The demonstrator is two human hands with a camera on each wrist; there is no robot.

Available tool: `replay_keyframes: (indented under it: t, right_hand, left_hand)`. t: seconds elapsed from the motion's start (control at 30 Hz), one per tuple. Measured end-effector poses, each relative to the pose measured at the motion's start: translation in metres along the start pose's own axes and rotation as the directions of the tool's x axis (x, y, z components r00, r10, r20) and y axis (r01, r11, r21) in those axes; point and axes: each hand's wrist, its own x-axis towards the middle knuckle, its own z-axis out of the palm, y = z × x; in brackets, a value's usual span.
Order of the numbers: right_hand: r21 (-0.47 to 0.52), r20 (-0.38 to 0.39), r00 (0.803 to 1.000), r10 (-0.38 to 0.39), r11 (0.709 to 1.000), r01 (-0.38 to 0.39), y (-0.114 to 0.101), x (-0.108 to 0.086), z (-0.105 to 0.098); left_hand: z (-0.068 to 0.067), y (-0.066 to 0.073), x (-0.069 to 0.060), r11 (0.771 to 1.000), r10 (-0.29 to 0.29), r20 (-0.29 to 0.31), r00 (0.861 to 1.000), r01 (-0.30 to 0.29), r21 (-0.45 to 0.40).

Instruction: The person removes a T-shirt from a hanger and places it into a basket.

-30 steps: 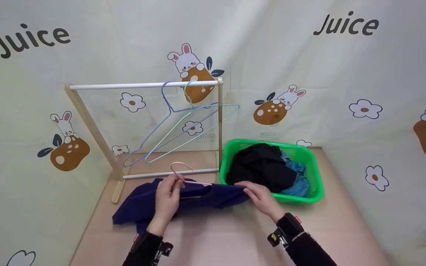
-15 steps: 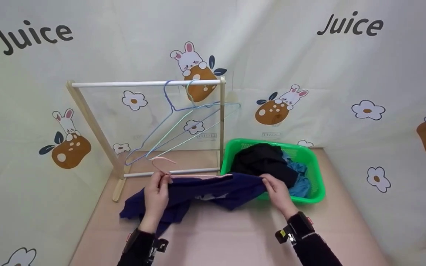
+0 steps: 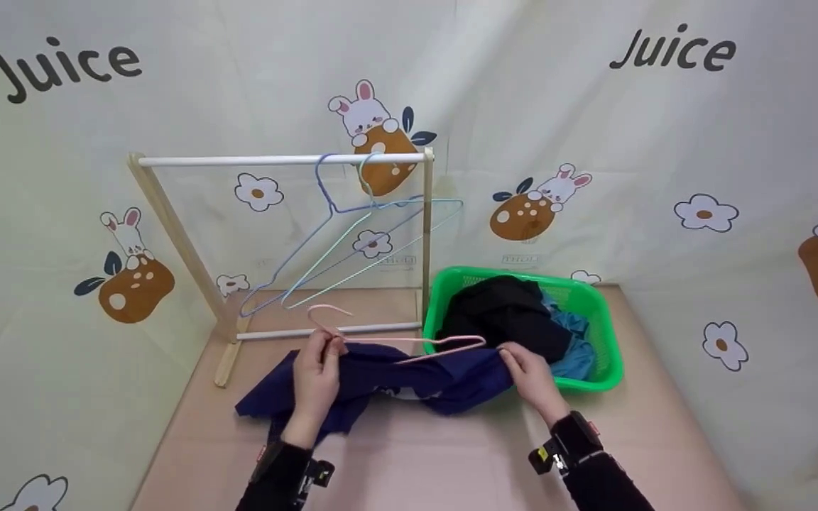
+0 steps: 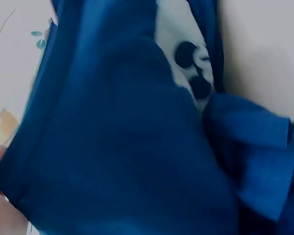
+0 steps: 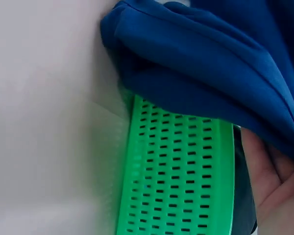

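Observation:
My left hand (image 3: 315, 369) pinches a pink clothes hanger (image 3: 409, 340) just below its hook, along with the edge of a navy blue shirt (image 3: 395, 372). The hanger's right arm lies above the cloth, its end showing near my right hand (image 3: 531, 376). That hand pinches the shirt's right corner between thumb and fingers and stretches it sideways. The hanger's left arm is hidden behind the left hand and the cloth. In the left wrist view, the shirt (image 4: 117, 117) fills most of the picture, with a pale print on it. The right wrist view shows a shirt fold (image 5: 201, 63) hanging beside the basket.
A wooden rack (image 3: 182, 234) with a white top rail (image 3: 238, 162) stands at the back left. A blue hanger (image 3: 295, 252) and a mint hanger (image 3: 338, 255) hang from it. The green basket (image 3: 611, 341) at right holds black cloth (image 3: 501, 312) and teal cloth (image 3: 576, 355).
The shirt was first drawn rightward and stretched by my right hand. Since then, the hanger's right end has come into sight above the cloth, and my left hand has shifted slightly right.

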Motion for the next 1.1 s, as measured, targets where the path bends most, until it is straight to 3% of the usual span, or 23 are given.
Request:
replay_keyframes:
  t: [0.2,0.4,0.5,0.63,0.73,0.9,1.1]
  right_hand:
    - [-0.004,0.095,0.995,-0.032,0.999,0.033,-0.002,-0.003,0.007]
    - [0.149,0.129,0.99,-0.053,0.988,0.033,-0.007,0.0,0.005]
    - [0.186,0.141,0.979,-0.15,0.975,0.123,-0.011,0.002,0.005]
    - [0.153,0.127,0.943,-0.309,0.945,0.289,-0.017,0.005,0.008]
    - [0.083,0.12,0.926,-0.358,0.933,0.35,-0.021,0.005,0.011]
    - [0.042,0.127,0.939,-0.32,0.948,0.317,-0.022,0.002,0.016]
    - [0.149,0.067,0.957,-0.282,0.951,0.27,-0.017,0.001,0.018]
  left_hand:
    - [0.02,-0.026,-0.009,0.999,-0.032,-0.011,0.999,0.032,0.001]
    - [0.031,-0.039,-0.02,1.0,-0.024,0.045,0.999,0.024,0.008]
    - [0.035,-0.041,-0.023,0.999,0.008,0.058,0.998,-0.01,0.033]
    - [0.041,-0.038,-0.025,0.992,0.062,0.071,0.996,-0.069,0.102]
    - [0.045,-0.035,-0.025,0.984,0.098,0.083,0.992,-0.108,0.139]
    - [0.048,-0.031,-0.025,0.977,0.135,0.118,0.984,-0.153,0.152]
    - [0.042,-0.034,-0.021,0.952,0.149,0.209,0.966,-0.197,0.234]
